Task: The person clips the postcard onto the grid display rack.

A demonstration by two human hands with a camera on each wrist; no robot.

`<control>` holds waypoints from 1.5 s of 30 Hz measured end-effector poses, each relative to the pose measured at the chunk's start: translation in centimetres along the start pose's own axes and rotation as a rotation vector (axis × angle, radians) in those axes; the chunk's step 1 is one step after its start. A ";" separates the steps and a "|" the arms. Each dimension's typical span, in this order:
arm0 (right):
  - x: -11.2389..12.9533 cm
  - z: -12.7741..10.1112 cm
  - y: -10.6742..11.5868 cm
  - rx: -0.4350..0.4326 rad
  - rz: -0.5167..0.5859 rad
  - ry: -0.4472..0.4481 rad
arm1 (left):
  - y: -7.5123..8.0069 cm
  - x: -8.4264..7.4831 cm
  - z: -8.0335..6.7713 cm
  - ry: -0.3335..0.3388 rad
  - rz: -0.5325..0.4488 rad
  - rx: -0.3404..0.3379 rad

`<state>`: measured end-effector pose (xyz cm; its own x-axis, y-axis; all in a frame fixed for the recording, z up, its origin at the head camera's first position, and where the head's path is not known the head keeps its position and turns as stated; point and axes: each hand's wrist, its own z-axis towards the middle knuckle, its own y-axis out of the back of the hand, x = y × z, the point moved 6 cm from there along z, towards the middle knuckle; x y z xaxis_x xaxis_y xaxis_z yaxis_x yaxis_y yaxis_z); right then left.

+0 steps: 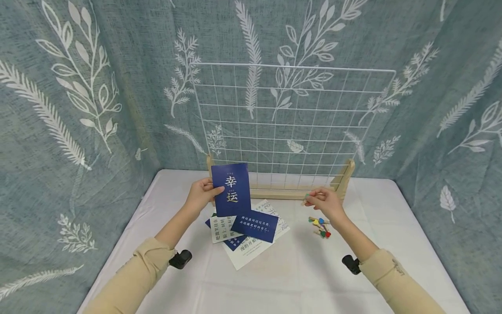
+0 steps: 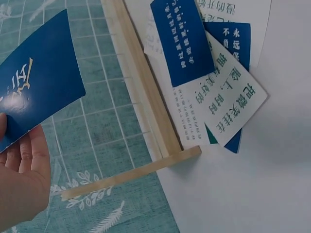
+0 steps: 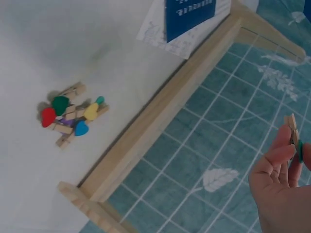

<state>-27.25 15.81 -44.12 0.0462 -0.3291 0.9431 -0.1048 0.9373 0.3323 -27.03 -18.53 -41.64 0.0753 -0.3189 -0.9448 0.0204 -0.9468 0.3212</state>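
From the head view I see my left hand (image 1: 201, 192) pinching a blue card (image 1: 231, 189) by its left edge, thumb on the face, fingers behind. The card stands upright in front of the lower left corner of the wire grid (image 1: 292, 122), which rises from a wooden base (image 1: 292, 191) at the back of the white worktop (image 1: 306, 279). My right hand (image 1: 325, 201) hovers near the right end of the base, its grip closed to a pinch on a small clip (image 1: 305, 199). Just beside it, on the worktop, lies a heap of clips (image 1: 320, 226) with coloured hearts. Between my arms lies a loose pile of cards (image 1: 247, 229), blue and white, overlapping.

From the left wrist I see the card (image 2: 36, 99) tilted, held above the grid (image 2: 102, 126), my fingers (image 2: 24, 179) curled behind its lower edge. The pile (image 2: 209, 73) lies just beyond the base (image 2: 146, 97), touching it.

From the right wrist my fingertips (image 3: 284, 155) pinch the wooden clip (image 3: 293, 133), a green piece showing on it, over the grid (image 3: 228, 145). The heap (image 3: 70, 119) lies on the worktop (image 3: 73, 48), near the base (image 3: 170, 111) but apart from it.
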 end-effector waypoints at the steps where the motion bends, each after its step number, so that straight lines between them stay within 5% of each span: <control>1: 0.2 0.1 -0.1 0.000 0.003 0.000 | 0.1 -0.2 0.0 0.003 -0.005 -0.003; 22: 5.1 0.9 -2.4 0.004 0.163 0.048 | 1.2 -3.2 0.9 -0.003 -0.002 -0.006; 45: 11.3 2.9 -3.8 0.022 0.075 0.275 | 3.1 -7.2 2.8 -0.015 0.029 -0.044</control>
<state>-29.25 8.21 -34.70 0.3052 -0.2129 0.9282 -0.1397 0.9542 0.2647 -30.27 -19.25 -34.01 0.0615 -0.3476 -0.9356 0.0620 -0.9343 0.3511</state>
